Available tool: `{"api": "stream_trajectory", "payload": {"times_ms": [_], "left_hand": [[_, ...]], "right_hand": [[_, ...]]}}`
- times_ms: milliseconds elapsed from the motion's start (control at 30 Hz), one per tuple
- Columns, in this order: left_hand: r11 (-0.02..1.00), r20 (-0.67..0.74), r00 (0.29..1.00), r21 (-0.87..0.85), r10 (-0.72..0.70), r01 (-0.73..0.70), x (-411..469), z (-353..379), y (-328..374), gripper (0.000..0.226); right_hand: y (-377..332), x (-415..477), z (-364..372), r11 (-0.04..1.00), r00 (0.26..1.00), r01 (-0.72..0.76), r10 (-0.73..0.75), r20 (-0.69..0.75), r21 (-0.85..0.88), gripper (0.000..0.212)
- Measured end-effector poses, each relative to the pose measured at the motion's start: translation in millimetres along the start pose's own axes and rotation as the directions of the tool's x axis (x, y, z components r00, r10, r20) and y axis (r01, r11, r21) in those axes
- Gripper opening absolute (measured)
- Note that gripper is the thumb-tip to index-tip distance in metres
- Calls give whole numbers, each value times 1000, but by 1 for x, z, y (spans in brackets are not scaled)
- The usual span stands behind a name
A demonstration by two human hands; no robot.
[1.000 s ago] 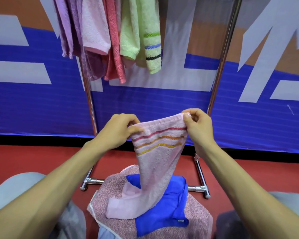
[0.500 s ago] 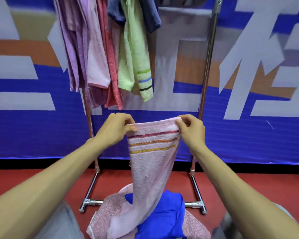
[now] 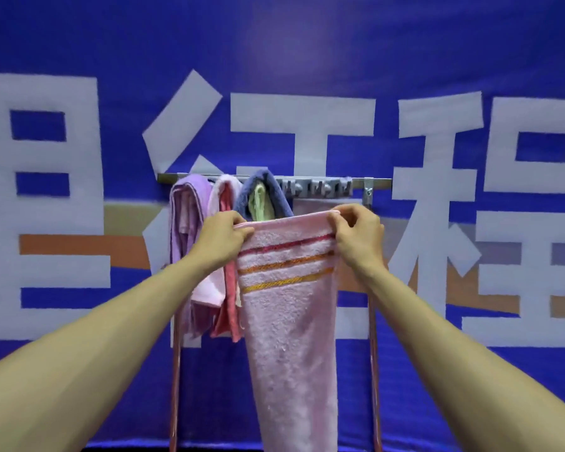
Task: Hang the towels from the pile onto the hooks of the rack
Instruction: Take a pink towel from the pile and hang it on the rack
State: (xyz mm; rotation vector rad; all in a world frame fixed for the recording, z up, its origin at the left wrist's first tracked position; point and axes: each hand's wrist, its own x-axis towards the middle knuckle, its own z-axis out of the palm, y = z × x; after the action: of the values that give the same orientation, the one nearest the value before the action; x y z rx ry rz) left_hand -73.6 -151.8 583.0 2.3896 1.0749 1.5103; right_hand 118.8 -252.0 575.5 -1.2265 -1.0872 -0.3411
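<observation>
I hold the pink towel (image 3: 287, 321) up in front of the rack (image 3: 377, 183), stretched by its top hem between both hands. My left hand (image 3: 224, 234) pinches the left corner of the hem, with the fingers curled over the edge. My right hand (image 3: 356, 233) grips the right corner the same way, thumb and fingers closed on the fold. The hem sits just below the rack's top bar and is tilted a little, its right end higher. Three stripes cross the towel under the hem: red, then orange, then yellow. Below them the cloth hangs free and narrows, covering the middle of the rack down to the bottom of the view.

On the left part of the rack's bar, several towels hang bunched together. A lilac towel (image 3: 186, 216) is nearest the rack's left post, then a pale pink towel (image 3: 209, 288) with a coral towel (image 3: 229, 305) beside it. Next comes a dark blue towel (image 3: 261, 181) draped over a light green towel (image 3: 258, 203). Right of these on the bar is a row of grey hooks (image 3: 317, 187), above my right hand and too blurred to count. Behind the rack spans a blue banner (image 3: 274, 60) with large white characters and orange bands.
</observation>
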Motion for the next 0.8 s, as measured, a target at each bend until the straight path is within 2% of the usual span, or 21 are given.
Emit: {"api": "stream_trajectory", "payload": {"times_ms": [100,200,267,400,500,567,667,733,800], "left_hand": [[997,-112,994,-77,-21,12,17,-28,28,16],[981,-255,967,-184,14,-63,31,-61,62,12],[955,-281,959,-276,27,-107,37,-73,70,9],[953,-59,995,-297,-79,58,34,-72,56,13],[914,35,991,-382,-133,136,26,-64,52,19],[857,96,977,-469,-191,213,24,-60,54,23],[711,187,937,-612,-296,347,15,-54,61,9],[554,232,904,-726,-359,407,9,-47,66,9],[436,277,881,-787,-384,437,2,-39,71,5]], "right_hand": [[-37,24,-12,998,996,66,-66,-52,-3,11],[-66,46,-25,991,984,126,-118,-136,51,9],[-75,58,-32,988,979,150,-143,-142,39,9],[-73,65,-39,975,995,89,-76,70,-204,16],[-69,62,-36,983,995,-43,58,80,-177,22],[-63,62,-34,977,976,-193,200,80,-92,26],[-57,54,-31,906,912,-393,361,196,159,26],[-60,41,-28,849,883,-441,353,309,292,18],[-62,29,-23,853,889,-396,263,376,340,17]]}}
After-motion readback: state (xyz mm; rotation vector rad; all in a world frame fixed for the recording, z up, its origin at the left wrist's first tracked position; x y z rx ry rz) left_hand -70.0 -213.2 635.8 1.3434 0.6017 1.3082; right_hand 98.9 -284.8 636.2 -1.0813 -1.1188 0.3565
